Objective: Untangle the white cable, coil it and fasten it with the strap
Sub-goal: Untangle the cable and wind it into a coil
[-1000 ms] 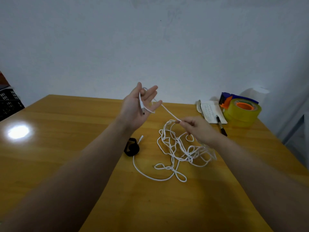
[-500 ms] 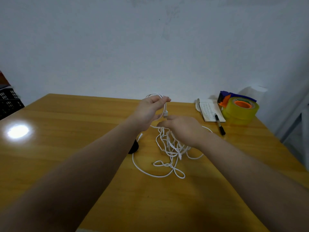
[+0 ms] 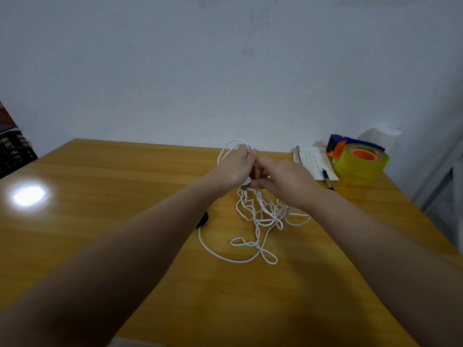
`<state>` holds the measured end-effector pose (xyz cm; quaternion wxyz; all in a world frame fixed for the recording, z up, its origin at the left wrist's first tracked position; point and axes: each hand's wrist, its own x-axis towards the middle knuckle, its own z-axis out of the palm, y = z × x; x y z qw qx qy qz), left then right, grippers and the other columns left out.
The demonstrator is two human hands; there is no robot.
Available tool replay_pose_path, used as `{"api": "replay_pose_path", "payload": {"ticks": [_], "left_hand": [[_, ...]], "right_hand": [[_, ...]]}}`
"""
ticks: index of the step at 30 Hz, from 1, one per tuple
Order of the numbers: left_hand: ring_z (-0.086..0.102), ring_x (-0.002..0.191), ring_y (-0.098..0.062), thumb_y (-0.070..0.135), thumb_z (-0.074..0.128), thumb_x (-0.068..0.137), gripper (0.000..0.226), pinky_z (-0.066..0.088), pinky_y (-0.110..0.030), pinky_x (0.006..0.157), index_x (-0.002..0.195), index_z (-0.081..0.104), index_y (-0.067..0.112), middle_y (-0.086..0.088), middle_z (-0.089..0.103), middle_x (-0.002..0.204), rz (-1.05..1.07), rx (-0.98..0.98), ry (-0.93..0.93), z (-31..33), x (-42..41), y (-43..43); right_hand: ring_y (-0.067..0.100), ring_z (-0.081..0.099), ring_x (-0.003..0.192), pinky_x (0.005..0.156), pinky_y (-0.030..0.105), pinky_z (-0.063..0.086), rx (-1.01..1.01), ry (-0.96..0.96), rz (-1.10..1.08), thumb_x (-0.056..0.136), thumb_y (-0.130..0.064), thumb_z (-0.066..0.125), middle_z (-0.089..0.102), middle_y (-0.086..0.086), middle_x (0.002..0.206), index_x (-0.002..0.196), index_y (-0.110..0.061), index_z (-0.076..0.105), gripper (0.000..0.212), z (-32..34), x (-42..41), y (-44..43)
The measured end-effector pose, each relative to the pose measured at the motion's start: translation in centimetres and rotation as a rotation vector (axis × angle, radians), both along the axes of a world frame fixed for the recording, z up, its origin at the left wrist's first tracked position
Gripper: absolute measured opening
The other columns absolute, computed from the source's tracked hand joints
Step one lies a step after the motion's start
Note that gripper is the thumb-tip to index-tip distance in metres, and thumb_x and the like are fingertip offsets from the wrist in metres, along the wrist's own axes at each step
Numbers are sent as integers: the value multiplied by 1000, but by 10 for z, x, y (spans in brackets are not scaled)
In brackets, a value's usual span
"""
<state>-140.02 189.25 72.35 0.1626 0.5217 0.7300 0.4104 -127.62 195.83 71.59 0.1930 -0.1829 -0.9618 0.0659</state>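
Observation:
The white cable (image 3: 258, 221) lies in a loose tangle on the wooden table (image 3: 105, 196), with a long loop trailing toward me. My left hand (image 3: 235, 166) grips one end of it; a loop of cable arches over its fingers and the plug sticks out below the palm. My right hand (image 3: 283, 181) meets the left hand and pinches the cable just beside it. The black strap (image 3: 203, 219) lies on the table left of the tangle, mostly hidden by my left forearm.
At the back right of the table stand a roll of yellow tape with an orange core in a dispenser (image 3: 360, 161), a small notebook (image 3: 315, 165) and a black pen (image 3: 327, 179). A black crate (image 3: 13, 151) sits beyond the table's left edge.
My left hand turned from palm-up and spread to curled round the cable. My right hand came up from the tangle to meet it, and a loop now lies over the left fingers.

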Motion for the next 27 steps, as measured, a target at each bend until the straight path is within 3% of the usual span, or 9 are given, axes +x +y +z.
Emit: {"api": "replay_pose_path", "payload": {"ticks": [5,8,11,13,18,20,23,25,27], "left_hand": [[47,57,-20,19,26,101,28,37,-23,46,95,47,4,-11,52,71,-109,-147,-46,4,4,-3],[44,59,-18,14,31,99,28,33,-26,51,96,54,-2,-15,50,74,-231,-245,152,0,6,-6],[46,73,-19,26,33,101,30,30,-31,63,85,50,6,-5,50,77,-165,-118,303,-6,-5,-10],[43,67,-17,39,36,100,38,29,-32,61,74,43,12,1,43,68,-139,-62,303,-7,-15,-15],[56,80,-28,64,43,87,61,40,-35,64,81,59,5,-10,60,79,-19,-266,613,-14,-25,-18],[45,61,-25,60,37,91,59,27,-33,51,58,42,11,-7,44,59,88,-264,506,-18,-32,-19],[31,51,-19,54,32,95,58,18,-31,48,55,28,13,-5,31,54,132,-276,342,-25,-40,-20],[27,49,-17,52,33,96,57,17,-30,47,55,26,13,-4,28,54,132,-304,298,-29,-41,-21],[25,49,-16,50,35,97,56,16,-29,47,56,25,13,-4,27,55,149,-323,227,-32,-42,-21]], "right_hand": [[15,50,63,51,24,31,-2,56,-89,79,-46,67,51,-10,65,86,-23,36,39,1,2,-3],[16,54,68,56,28,36,-7,48,-157,75,-44,68,56,-7,70,83,-23,45,33,3,1,2],[12,53,67,59,29,40,-93,0,-120,72,-47,72,57,-8,70,76,-24,51,31,2,8,16],[10,54,67,62,31,44,-144,-28,-100,75,-41,73,59,-9,71,75,-23,57,24,0,15,27],[0,45,55,55,15,36,-490,112,30,82,-34,69,52,-11,64,83,-12,63,23,4,29,27],[3,45,63,60,20,38,-598,178,64,87,-38,60,53,-2,71,91,-15,63,24,3,32,28],[10,45,64,62,24,39,-536,268,-5,90,-24,60,53,17,73,88,-20,60,5,-6,32,31],[4,41,54,54,14,35,-495,402,-113,90,-19,61,49,3,61,81,-18,58,9,-12,29,30],[4,45,60,56,15,35,-491,546,-229,90,-19,60,51,-5,66,80,-16,58,11,-17,26,29]]}}
